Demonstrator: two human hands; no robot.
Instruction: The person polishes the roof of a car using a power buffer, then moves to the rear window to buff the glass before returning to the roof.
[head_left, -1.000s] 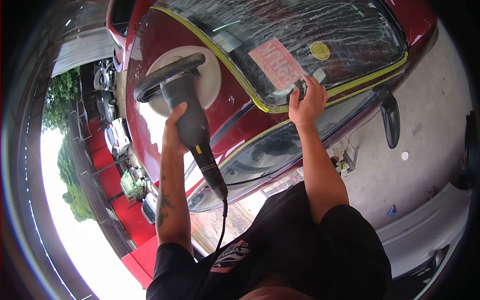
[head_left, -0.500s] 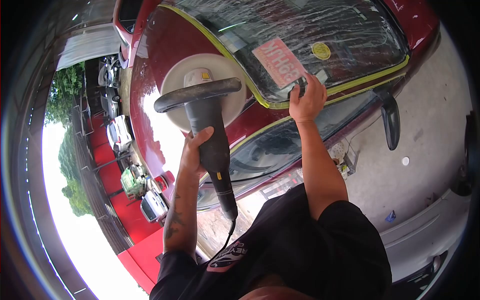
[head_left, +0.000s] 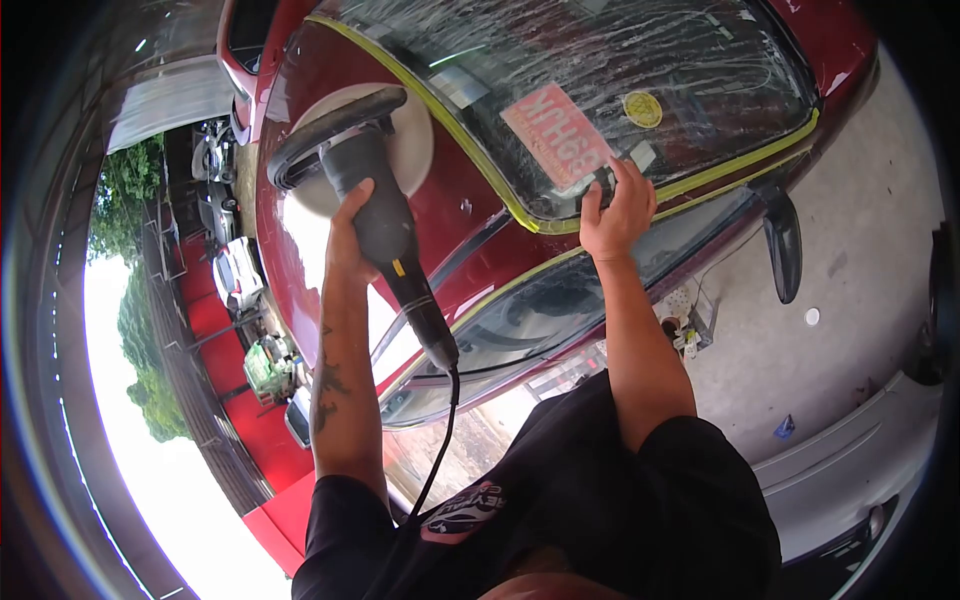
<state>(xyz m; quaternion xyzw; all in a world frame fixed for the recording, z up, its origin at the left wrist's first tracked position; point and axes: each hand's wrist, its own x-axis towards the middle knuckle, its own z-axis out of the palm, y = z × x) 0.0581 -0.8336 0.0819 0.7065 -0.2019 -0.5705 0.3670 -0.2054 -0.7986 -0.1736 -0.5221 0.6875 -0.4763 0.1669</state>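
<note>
My left hand (head_left: 355, 225) is wrapped round the body of a black power polisher (head_left: 385, 215), thumb on top. Its round pale pad (head_left: 410, 150) lies over the dark red car roof (head_left: 460, 205), and a black loop handle (head_left: 330, 135) crosses above the pad. My right hand (head_left: 617, 212) rests at the lower edge of the streaked windshield (head_left: 690, 60), its fingers curled over a small dark object that I cannot make out fully. Beside those fingers is a pink sticker with letters (head_left: 557, 135) on the glass. Yellow-green tape (head_left: 440, 110) runs along the windshield's edge.
A black side mirror (head_left: 782, 245) sticks out at the right. The polisher's cord (head_left: 450, 430) hangs down past my shirt. A silver car (head_left: 850, 460) stands at the lower right. Parked vehicles (head_left: 238, 273) and a red wall (head_left: 245, 405) are at the left.
My left hand and the polisher have moved left and up, away from the windshield, uncovering more red paint and tape. My right hand stays almost in place at the glass.
</note>
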